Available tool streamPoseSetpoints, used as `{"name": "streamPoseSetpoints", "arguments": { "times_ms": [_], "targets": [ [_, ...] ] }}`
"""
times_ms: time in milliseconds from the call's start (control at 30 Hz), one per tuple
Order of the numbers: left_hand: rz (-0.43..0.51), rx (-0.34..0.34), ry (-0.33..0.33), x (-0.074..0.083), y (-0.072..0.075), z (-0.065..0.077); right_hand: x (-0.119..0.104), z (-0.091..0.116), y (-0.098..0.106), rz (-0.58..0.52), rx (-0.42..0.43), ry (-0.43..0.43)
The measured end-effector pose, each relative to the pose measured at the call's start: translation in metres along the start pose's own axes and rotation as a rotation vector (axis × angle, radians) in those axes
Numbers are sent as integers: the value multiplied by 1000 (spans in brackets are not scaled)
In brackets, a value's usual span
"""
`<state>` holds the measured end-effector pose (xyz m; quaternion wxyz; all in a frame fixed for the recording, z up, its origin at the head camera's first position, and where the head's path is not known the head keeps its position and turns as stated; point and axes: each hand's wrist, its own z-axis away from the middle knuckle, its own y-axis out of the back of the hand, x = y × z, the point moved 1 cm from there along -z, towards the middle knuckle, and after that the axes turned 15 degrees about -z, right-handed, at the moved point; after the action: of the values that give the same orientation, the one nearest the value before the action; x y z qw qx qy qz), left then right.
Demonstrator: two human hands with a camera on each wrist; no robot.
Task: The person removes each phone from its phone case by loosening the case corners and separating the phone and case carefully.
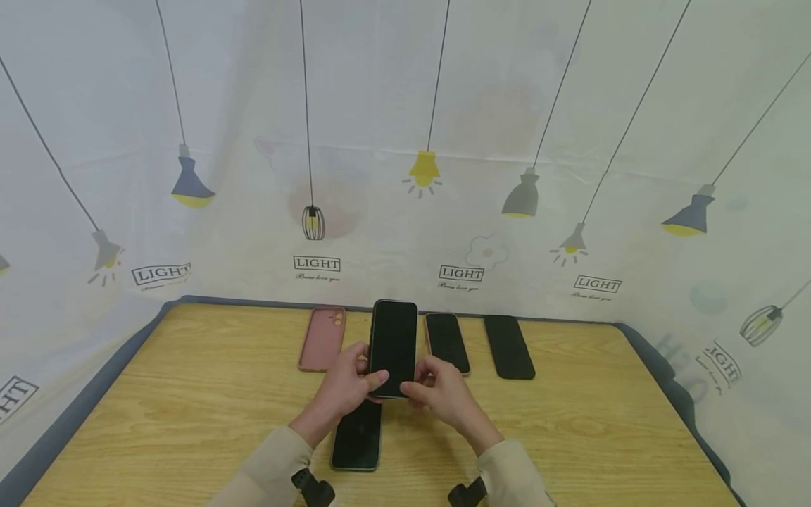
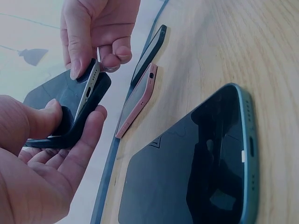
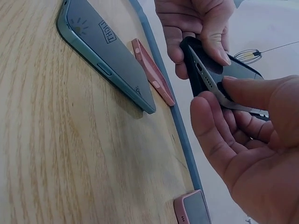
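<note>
Both hands hold a dark-screened phone (image 1: pixel 394 345) raised above the table. A black phone case (image 2: pixel 99 93) sits around part of it. At the bottom end one corner of the phone's silver edge (image 3: pixel 205 74) stands out of the case, so the two are tilted apart there. The left hand (image 1: pixel 342 384) grips the left side, thumb on the screen and fingers beneath the case. At the lower right corner the right hand (image 1: pixel 443 394) pinches the phone, its thumb on the screen. Below them a phone with a blue-green edge (image 1: pixel 356 440) lies on the table.
A pink phone case (image 1: pixel 322 339) lies at the back left of the wooden table (image 1: pixel 209 394). Right of the held phone are a pink-edged phone (image 1: pixel 446 343) and a black phone-shaped item (image 1: pixel 510 346). A lamp-printed cloth (image 1: pixel 380 239) hangs behind the table.
</note>
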<state>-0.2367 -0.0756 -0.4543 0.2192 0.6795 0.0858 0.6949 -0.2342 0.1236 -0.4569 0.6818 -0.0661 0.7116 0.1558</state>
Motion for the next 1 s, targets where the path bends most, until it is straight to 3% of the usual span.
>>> {"name": "streamPoseSetpoints", "arguments": {
  "times_ms": [200, 567, 767, 1000],
  "targets": [
    [3, -3, 11, -1, -1, -2, -2, 0, 2, -35, -43, -25],
    [4, 11, 16, -2, -2, -2, -2, -2, 5, 115, -88, 2],
    [5, 1, 8, -2, -1, -2, -1, -2, 4, 25, -66, -21],
    [44, -96, -34, -2, 5, 1, 1, 0, 8, -105, -81, -57]
  ]
}}
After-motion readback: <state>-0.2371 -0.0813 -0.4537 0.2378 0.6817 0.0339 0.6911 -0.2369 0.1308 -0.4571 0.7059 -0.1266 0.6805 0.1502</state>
